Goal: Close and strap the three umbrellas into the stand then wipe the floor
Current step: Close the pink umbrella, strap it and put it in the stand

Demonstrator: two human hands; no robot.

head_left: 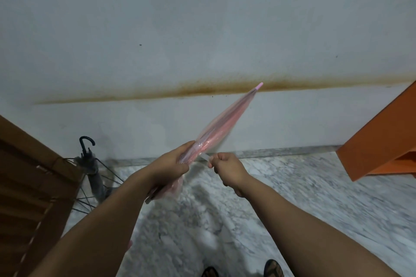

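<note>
The left hand (173, 162) wraps its curled fingers around the folded canopy of the pink umbrella (221, 121), low on the bundle, while the right hand (226, 165) pinches the pale strap (205, 157) between thumb and curled fingers, just right of the canopy. Both grips are narrow and closed on what they hold. The umbrella slants up and to the right, its pink tip (259, 85) toward the far wall (202, 29); held this way, the cloth likely stays gathered under the left palm so the strap can be drawn taut around it. Strapping looks to be the step in hand, though the fastening itself is too blurred to judge.

At the far left, 1 grey umbrella (93, 173) with a dark hooked handle (86, 143) already stands in the wire stand (99, 186), beside a wooden door (29, 186). The marble floor (292, 198) is not yet wiped. An orange box (380, 141) sits at the right.
</note>
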